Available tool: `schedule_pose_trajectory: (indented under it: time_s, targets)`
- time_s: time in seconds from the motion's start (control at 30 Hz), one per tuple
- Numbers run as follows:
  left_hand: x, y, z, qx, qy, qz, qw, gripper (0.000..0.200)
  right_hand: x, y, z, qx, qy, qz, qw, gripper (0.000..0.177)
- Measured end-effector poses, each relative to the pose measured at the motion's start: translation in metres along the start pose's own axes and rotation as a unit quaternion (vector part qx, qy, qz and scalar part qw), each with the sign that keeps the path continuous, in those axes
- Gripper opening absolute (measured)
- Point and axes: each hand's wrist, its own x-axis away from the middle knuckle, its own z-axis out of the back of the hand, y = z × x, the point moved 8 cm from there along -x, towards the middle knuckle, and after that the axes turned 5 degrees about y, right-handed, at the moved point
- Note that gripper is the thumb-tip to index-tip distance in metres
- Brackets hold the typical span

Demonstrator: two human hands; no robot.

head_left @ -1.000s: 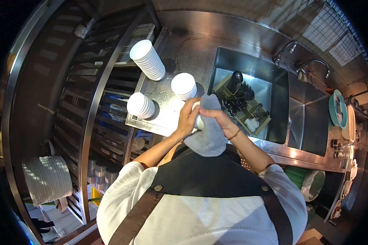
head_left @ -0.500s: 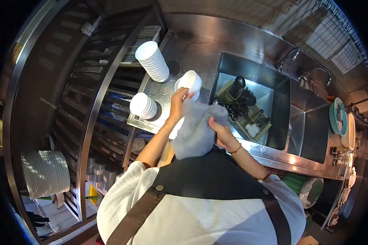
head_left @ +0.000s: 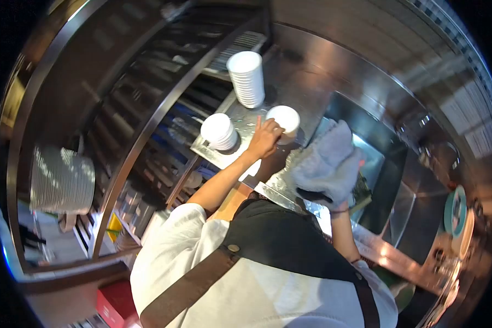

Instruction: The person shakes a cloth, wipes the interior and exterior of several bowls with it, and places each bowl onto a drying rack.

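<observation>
My left hand (head_left: 264,138) has its fingers closed at the near rim of a white bowl (head_left: 283,116), which tops a short stack on the steel counter (head_left: 246,117). One finger sticks out, away from the bowl. A pale grey cloth (head_left: 328,161) is bunched over my right hand, which grips it beside the sink's left edge; most of that hand's fingers are hidden under the folds. Left of my left hand stands a low stack of white bowls (head_left: 218,132). Behind it rises a taller stack of white bowls (head_left: 246,79), leaning slightly.
The steel sink (head_left: 388,197) lies to the right, partly covered by the cloth. A slatted metal rack (head_left: 147,117) runs along the left, with stacked plates (head_left: 63,180) on it. At the far right sits a turquoise basin (head_left: 455,210).
My view has turned, shifting the counter rightward. My left hand has lowered the bowl onto the middle stack. My right hand has swung the cloth away to the right, toward the sink.
</observation>
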Motion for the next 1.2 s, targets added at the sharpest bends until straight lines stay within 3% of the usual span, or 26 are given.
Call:
schedule_pose_trajectory:
  time_s: [0.1, 0.17, 0.23, 0.27, 0.33, 0.5, 0.6, 0.67, 0.73, 0.8, 0.87, 0.9, 0.97, 1.0, 1.03, 1.1, 1.17, 1.2]
  targets:
    - [0.016, -0.018, 0.056, -0.082, 0.091, 0.098, 0.988, 0.040, 0.010, 0.006, -0.016, -0.030, -0.046, -0.062, 0.997, 0.073]
    - [0.049, -0.052, 0.089, -0.158, 0.160, 0.232, 0.946, 0.046, 0.014, 0.014, -0.023, -0.034, -0.080, -0.107, 0.991, 0.074]
    - [0.085, -0.093, 0.091, -0.268, 0.088, 0.297, 0.912, 0.045, 0.015, 0.028, -0.031, -0.037, -0.114, -0.152, 0.981, 0.074]
    - [0.100, -0.111, 0.085, -0.246, -0.010, 0.324, 0.913, 0.029, 0.015, 0.037, -0.036, -0.038, -0.131, -0.174, 0.975, 0.074]
    - [0.112, -0.121, 0.083, -0.240, -0.021, 0.311, 0.919, 0.014, 0.017, 0.056, -0.049, -0.038, -0.165, -0.217, 0.961, 0.074]
    - [0.099, -0.110, 0.091, -0.201, 0.014, 0.257, 0.945, 0.017, 0.021, 0.088, -0.079, -0.038, -0.232, -0.285, 0.929, 0.074]
    - [0.098, -0.113, 0.101, -0.159, 0.036, 0.282, 0.945, 0.021, 0.022, 0.095, -0.090, -0.038, -0.260, -0.300, 0.917, 0.074]
    - [0.100, -0.111, 0.115, -0.110, 0.097, 0.305, 0.941, 0.017, 0.024, 0.094, -0.096, -0.040, -0.272, -0.300, 0.914, 0.074]
    - [0.094, -0.091, 0.136, -0.098, 0.129, 0.309, 0.937, 0.015, 0.020, 0.086, -0.088, 0.005, -0.186, -0.250, 0.950, 0.075]
    - [0.094, -0.068, 0.164, -0.024, 0.266, 0.313, 0.911, 0.012, 0.027, 0.080, -0.098, -0.004, -0.169, -0.227, 0.959, 0.075]
    - [0.085, -0.029, 0.174, 0.044, 0.332, 0.287, 0.897, 0.012, 0.038, 0.088, -0.116, -0.003, -0.162, -0.217, 0.963, 0.075]
    - [0.080, -0.008, 0.172, 0.142, 0.345, 0.296, 0.879, 0.013, 0.046, 0.094, -0.125, 0.032, -0.163, -0.180, 0.970, 0.074]
    - [0.068, 0.035, 0.148, 0.180, 0.324, 0.257, 0.892, 0.013, 0.039, 0.110, -0.122, 0.074, -0.172, -0.147, 0.971, 0.074]
    - [0.059, 0.070, 0.154, 0.159, 0.354, 0.165, 0.907, 0.017, 0.030, 0.132, -0.110, 0.119, -0.231, -0.169, 0.951, 0.073]
    - [0.061, 0.079, 0.156, 0.161, 0.357, 0.170, 0.904, 0.017, 0.045, 0.135, -0.122, 0.164, -0.285, -0.190, 0.925, 0.071]
    - [0.060, 0.084, 0.158, 0.229, 0.322, 0.162, 0.904, 0.020, 0.041, 0.121, -0.145, 0.153, -0.246, -0.184, 0.939, 0.073]
    - [0.070, 0.092, 0.156, 0.278, 0.315, 0.150, 0.895, 0.021, 0.060, 0.108, -0.157, -0.017, -0.332, -0.355, 0.874, 0.074]
    - [0.072, 0.093, 0.156, 0.310, 0.313, 0.131, 0.888, 0.021, 0.047, 0.098, -0.156, 0.056, -0.302, -0.277, 0.910, 0.075]
